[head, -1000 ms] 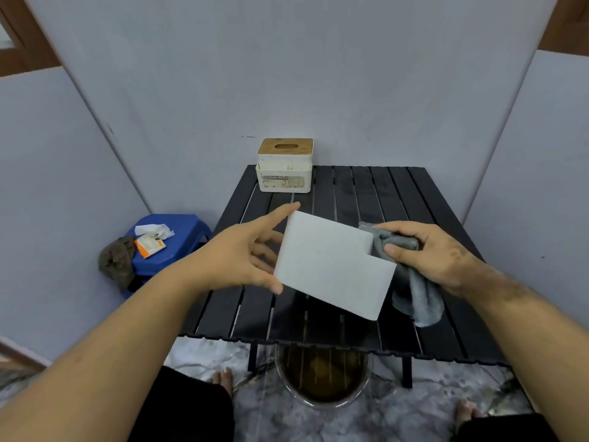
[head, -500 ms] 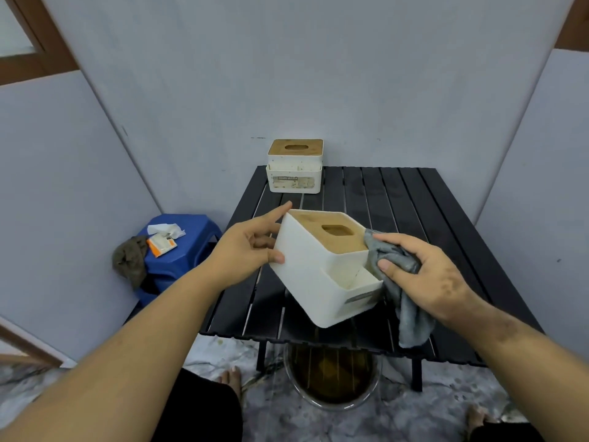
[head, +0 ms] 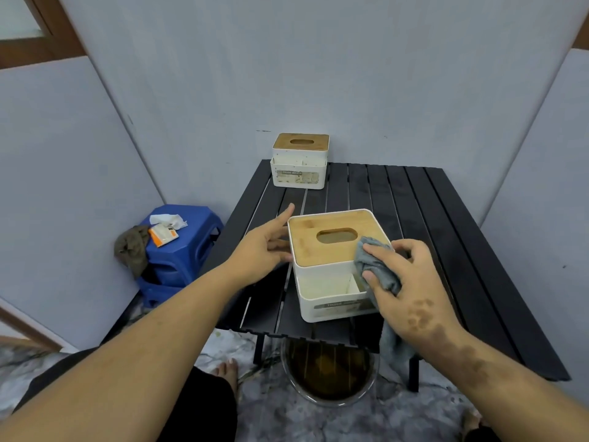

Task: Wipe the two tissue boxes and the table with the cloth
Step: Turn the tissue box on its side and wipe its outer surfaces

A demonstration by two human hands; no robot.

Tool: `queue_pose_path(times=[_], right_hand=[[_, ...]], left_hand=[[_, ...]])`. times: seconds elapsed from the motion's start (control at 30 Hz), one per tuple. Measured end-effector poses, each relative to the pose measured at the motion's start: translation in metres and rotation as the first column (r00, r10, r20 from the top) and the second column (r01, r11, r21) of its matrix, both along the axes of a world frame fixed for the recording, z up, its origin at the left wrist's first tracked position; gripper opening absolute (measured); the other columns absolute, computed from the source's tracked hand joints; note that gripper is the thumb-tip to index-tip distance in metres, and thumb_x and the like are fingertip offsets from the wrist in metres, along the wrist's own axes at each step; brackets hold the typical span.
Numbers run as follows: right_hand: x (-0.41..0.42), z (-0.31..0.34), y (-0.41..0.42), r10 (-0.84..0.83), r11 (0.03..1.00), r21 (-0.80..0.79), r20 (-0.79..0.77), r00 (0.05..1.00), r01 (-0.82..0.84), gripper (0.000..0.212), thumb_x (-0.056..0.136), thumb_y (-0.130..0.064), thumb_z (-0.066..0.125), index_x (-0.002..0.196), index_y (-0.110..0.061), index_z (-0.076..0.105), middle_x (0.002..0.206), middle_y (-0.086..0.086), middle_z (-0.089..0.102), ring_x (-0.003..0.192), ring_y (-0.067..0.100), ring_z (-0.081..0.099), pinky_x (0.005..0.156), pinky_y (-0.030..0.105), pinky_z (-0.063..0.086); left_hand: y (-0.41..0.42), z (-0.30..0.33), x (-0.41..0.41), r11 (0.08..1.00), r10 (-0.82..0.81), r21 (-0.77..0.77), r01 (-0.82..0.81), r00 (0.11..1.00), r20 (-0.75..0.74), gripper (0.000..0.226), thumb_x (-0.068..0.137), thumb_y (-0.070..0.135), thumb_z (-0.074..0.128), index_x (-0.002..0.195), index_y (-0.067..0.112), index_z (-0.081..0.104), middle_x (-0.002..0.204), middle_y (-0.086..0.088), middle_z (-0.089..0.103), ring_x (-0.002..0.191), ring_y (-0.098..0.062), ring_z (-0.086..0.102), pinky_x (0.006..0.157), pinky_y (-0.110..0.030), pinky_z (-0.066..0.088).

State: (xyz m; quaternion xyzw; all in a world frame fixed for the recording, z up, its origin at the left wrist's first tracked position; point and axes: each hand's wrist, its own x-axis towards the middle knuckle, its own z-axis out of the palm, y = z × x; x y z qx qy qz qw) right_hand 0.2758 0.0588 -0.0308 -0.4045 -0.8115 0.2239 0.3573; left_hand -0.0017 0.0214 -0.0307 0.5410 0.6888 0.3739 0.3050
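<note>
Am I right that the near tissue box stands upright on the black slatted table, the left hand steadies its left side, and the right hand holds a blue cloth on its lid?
Not quite: the cloth is grey, not blue, as the head view shows. The rest holds: the near tissue box stands upright on the black slatted table, the left hand steadies its left side, and the right hand holds the cloth on its lid.

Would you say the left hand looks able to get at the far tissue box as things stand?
Probably yes. The left hand rests with straight fingers against the near tissue box and holds nothing, and only bare black table slats lie between it and the far tissue box.
</note>
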Motion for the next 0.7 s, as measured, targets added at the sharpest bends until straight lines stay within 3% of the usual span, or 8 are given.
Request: queue_pose_path(times=[0.07, 0.2, 0.3, 0.37, 0.43, 0.57, 0.63, 0.7], right_hand=[[0.004, 0.010, 0.008, 0.003, 1.000, 0.002, -0.021, 1.000, -0.003, 0.039, 0.090, -0.021, 0.069, 0.128, -0.026, 0.064, 0.117, -0.008, 0.044, 0.105, 0.003, 0.046, 0.089, 0.005, 0.037], [0.018, 0.032, 0.032, -0.129, 0.992, -0.009, -0.088, 0.988, 0.129, 0.036, 0.091, -0.023, 0.068, 0.127, -0.023, 0.065, 0.111, -0.002, 0.051, 0.100, 0.008, 0.050, 0.082, -0.005, 0.033], [0.020, 0.034, 0.042, -0.134, 0.990, -0.053, -0.112, 0.985, 0.129, 0.039, 0.091, -0.022, 0.068, 0.129, -0.029, 0.063, 0.115, -0.004, 0.056, 0.103, 0.006, 0.053, 0.086, -0.001, 0.035], [0.014, 0.028, 0.042, -0.068, 0.988, -0.148, -0.163, 0.984, 0.043, 0.037, 0.090, -0.020, 0.070, 0.125, -0.030, 0.064, 0.113, -0.011, 0.063, 0.103, 0.001, 0.060, 0.094, 0.011, 0.044], [0.006, 0.025, 0.038, -0.053, 0.984, -0.176, -0.154, 0.987, 0.025, 0.028, 0.088, -0.021, 0.071, 0.113, -0.029, 0.063, 0.103, -0.015, 0.067, 0.098, -0.003, 0.062, 0.090, 0.018, 0.050], [0.000, 0.040, 0.034, 0.072, 0.997, -0.031, 0.123, 0.990, -0.069, 0.030, 0.084, -0.027, 0.075, 0.110, -0.032, 0.061, 0.091, -0.004, 0.059, 0.086, 0.007, 0.056, 0.075, 0.027, 0.045], [0.001, 0.052, 0.035, 0.169, 0.985, -0.026, 0.314, 0.934, -0.170, 0.033, 0.082, -0.030, 0.076, 0.113, -0.033, 0.063, 0.089, -0.003, 0.053, 0.084, 0.008, 0.051, 0.076, 0.030, 0.041], [0.000, 0.057, 0.041, 0.135, 0.987, 0.040, 0.318, 0.938, -0.156, 0.032, 0.081, -0.029, 0.077, 0.111, -0.032, 0.066, 0.095, -0.005, 0.058, 0.090, 0.012, 0.053, 0.082, 0.029, 0.042]], left_hand=[[-0.007, 0.009, 0.002, 0.999, 0.014, -0.049, -0.017, 0.998, -0.059, 0.086, 0.098, -0.001, 0.066, 0.163, 0.036, 0.022, 0.147, 0.017, 0.055, 0.103, 0.007, 0.069, 0.085, -0.010, 0.053], [-0.033, 0.026, 0.016, 0.994, 0.104, -0.014, -0.109, 0.973, -0.205, 0.068, 0.103, 0.027, 0.063, 0.162, 0.025, 0.030, 0.155, 0.008, 0.052, 0.113, -0.012, 0.069, 0.101, -0.027, 0.050], [-0.056, 0.035, 0.036, 1.000, -0.017, -0.002, 0.017, 0.995, -0.103, 0.083, 0.084, 0.045, 0.081, 0.152, 0.050, 0.034, 0.147, 0.026, 0.051, 0.116, -0.007, 0.068, 0.102, -0.033, 0.055], [-0.061, 0.035, 0.047, 0.994, -0.104, -0.042, 0.101, 0.991, -0.079, 0.092, 0.071, 0.039, 0.093, 0.128, 0.075, 0.029, 0.136, 0.039, 0.047, 0.121, 0.001, 0.059, 0.100, -0.022, 0.052], [-0.055, 0.027, 0.051, 0.991, -0.131, -0.047, 0.126, 0.982, -0.139, 0.106, 0.069, 0.030, 0.096, 0.124, 0.080, 0.020, 0.128, 0.045, 0.040, 0.122, 0.010, 0.049, 0.104, -0.016, 0.041], [-0.038, 0.024, 0.037, 0.989, -0.131, -0.094, 0.118, 0.980, -0.151, 0.122, 0.078, 0.015, 0.090, 0.161, 0.044, 0.007, 0.142, 0.035, 0.039, 0.130, -0.001, 0.045, 0.107, -0.020, 0.038], [-0.029, 0.025, 0.028, 0.982, -0.170, -0.111, 0.156, 0.977, -0.128, 0.122, 0.079, 0.011, 0.089, 0.162, 0.042, 0.006, 0.141, 0.030, 0.042, 0.127, -0.002, 0.048, 0.101, -0.015, 0.043], [-0.024, 0.026, 0.025, 0.977, -0.193, -0.112, 0.181, 0.975, -0.113, 0.118, 0.079, 0.008, 0.088, 0.155, 0.053, 0.010, 0.129, 0.039, 0.042, 0.117, 0.002, 0.055, 0.091, -0.006, 0.048]])
